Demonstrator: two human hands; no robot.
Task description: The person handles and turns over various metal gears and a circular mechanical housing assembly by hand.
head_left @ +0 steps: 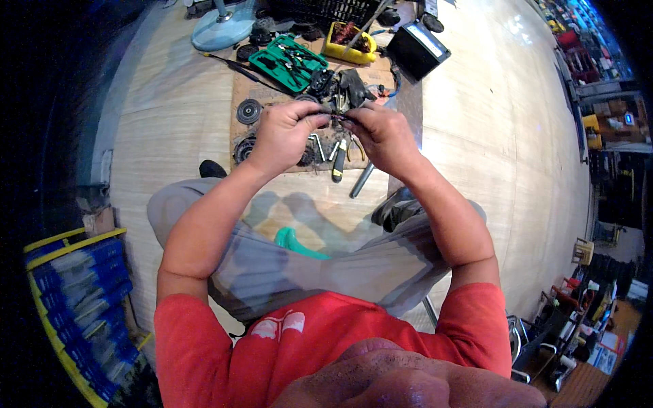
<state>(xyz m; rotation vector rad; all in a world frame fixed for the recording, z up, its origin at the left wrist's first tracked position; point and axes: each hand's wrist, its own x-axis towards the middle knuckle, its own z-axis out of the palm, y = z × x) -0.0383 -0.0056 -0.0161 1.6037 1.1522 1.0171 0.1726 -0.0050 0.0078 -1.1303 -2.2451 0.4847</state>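
Note:
Both hands meet over a cardboard mat (272, 160), fingertips nearly touching. My left hand (284, 133) and my right hand (386, 136) pinch the ends of a small, thin dark piece (334, 116), too small to name. Just beyond the fingers lie dark greasy machine parts (326, 83) and a dark grey rag-like piece (353, 87). Closer in are a bent silver hex key (317, 147), a yellow-and-black handled tool (339, 163), pliers (358, 145) with light handles and a grey metal tube (362, 180). A round black grooved wheel (249, 111) sits left of my left hand.
Behind the mat's parts lies an open green tool case (294, 76). A yellow bin (348, 50) holds reddish-brown pieces, with a black box-shaped unit (415, 52) to its right. A light blue round base (223, 28) stands far left. Blue bins on a yellow rack (76, 239) are at left.

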